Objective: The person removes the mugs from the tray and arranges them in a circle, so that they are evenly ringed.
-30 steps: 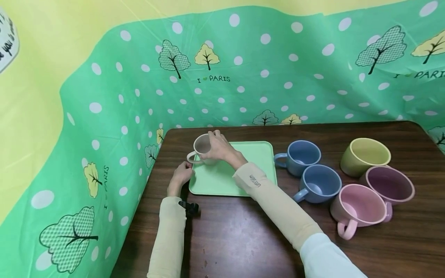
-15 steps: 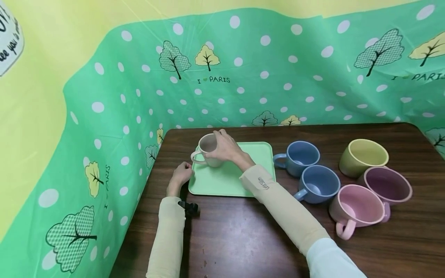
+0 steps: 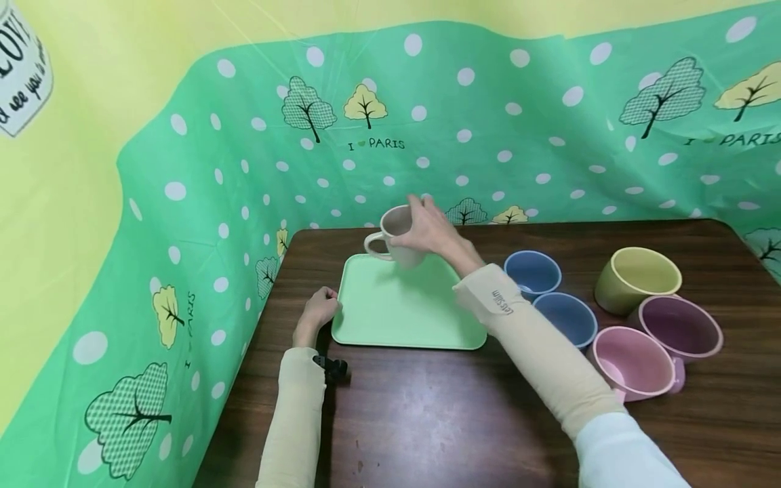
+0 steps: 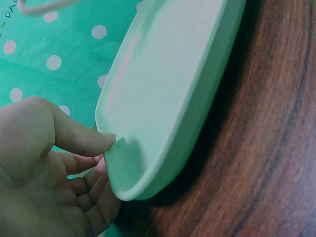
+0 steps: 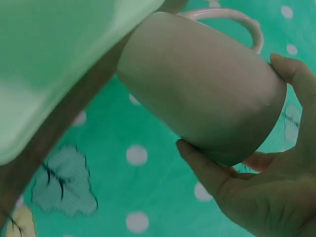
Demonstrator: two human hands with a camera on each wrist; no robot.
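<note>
My right hand (image 3: 430, 230) grips a pale beige mug (image 3: 404, 254) by its rim, with the handle pointing left. The mug hangs above the back edge of a light green tray (image 3: 403, 312). In the right wrist view, the thumb and fingers of the hand (image 5: 276, 192) hold the rim end of the mug (image 5: 197, 84). At the tray's left side is my left hand (image 3: 317, 312). The left wrist view shows this hand (image 4: 54, 168) pinching the rim of the tray (image 4: 153, 89), thumb on top, the other fingers curled at its outer side.
Right of the tray stand two blue mugs (image 3: 532, 271) (image 3: 567, 318), partly behind my right forearm. Farther right are a yellow-green mug (image 3: 637, 278), a purple mug (image 3: 680, 329) and a pink mug (image 3: 634, 362). A polka-dot cloth (image 3: 427, 135) hangs behind the dark wooden table (image 3: 439, 413).
My right hand has carried the beige mug up and to the right, from the tray's back left corner to above its back edge. The left hand stays at the tray's left rim.
</note>
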